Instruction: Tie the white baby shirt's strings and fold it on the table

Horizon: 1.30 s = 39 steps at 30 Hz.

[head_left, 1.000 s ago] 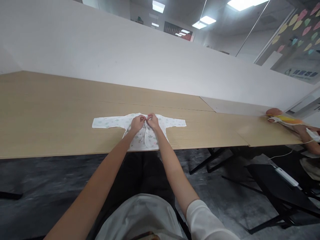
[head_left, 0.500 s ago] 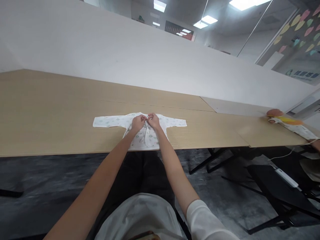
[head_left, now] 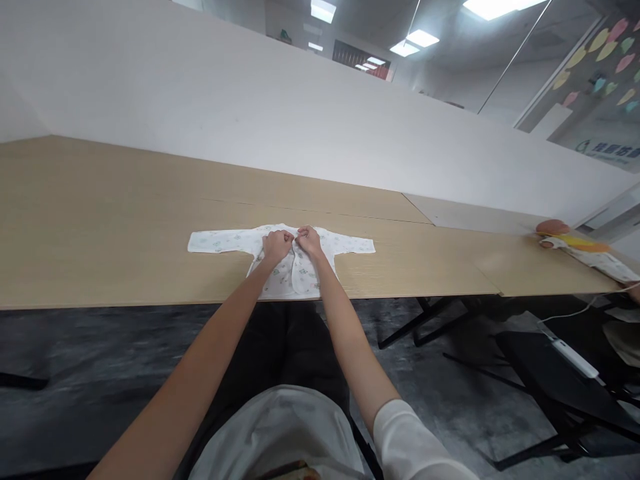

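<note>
A small white baby shirt [head_left: 305, 275] with a faint print lies spread on the table, both sleeves stretched out sideways and its hem at the front edge. My left hand [head_left: 278, 245] is closed on the shirt's front just below the neckline. Close beside it, my right hand [head_left: 309, 241] pinches the facing front edge of the shirt. The fingertips of both hands nearly meet at the front opening; whatever small part lies between them is hidden.
The wooden table [head_left: 125, 220] runs along a white partition [head_left: 225, 100]. At its far right lie a round brownish object [head_left: 552, 227], yellow cloth [head_left: 583, 243] and a white printed garment [head_left: 603, 263], near another person's hand [head_left: 634, 292]. A black chair [head_left: 545, 367] holding a white strip stands at right.
Both hands stay at the shirt's neckline, with only a slight shift of the fingers. The whole view has moved a little.
</note>
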Each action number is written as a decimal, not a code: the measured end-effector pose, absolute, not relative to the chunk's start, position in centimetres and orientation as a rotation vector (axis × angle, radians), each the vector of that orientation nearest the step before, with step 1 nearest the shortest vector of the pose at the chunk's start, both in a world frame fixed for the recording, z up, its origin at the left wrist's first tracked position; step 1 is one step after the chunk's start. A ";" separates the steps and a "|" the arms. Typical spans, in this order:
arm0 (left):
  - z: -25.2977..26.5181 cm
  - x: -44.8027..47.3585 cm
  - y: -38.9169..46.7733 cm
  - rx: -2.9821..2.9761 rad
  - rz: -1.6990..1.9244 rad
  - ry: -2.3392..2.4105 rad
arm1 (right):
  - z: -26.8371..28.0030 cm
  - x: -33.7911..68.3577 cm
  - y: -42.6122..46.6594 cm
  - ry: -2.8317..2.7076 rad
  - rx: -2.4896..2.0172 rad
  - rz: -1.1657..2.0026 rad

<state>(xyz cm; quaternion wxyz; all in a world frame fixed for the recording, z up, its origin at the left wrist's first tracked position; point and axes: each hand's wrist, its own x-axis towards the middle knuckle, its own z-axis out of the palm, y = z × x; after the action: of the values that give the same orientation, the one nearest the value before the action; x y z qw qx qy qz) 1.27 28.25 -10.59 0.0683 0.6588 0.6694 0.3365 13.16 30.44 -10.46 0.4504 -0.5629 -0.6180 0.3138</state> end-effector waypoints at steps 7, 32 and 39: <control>-10.3 1.3 28.1 1.997 0.938 2.036 | -10.4 13.2 30.5 -1.534 -1.416 0.782; -10.4 1.2 28.0 2.046 0.935 2.043 | -10.6 13.4 30.2 -1.719 -1.462 0.539; -10.1 1.1 27.5 2.072 0.920 2.040 | -10.3 13.4 30.0 -1.657 -1.504 0.554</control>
<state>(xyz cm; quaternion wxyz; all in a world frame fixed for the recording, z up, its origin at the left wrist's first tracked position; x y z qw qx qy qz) 1.11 27.47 -10.06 0.0459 0.6786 0.6683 0.3012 13.39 29.98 -10.31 0.4060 -0.5963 -0.6568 0.2197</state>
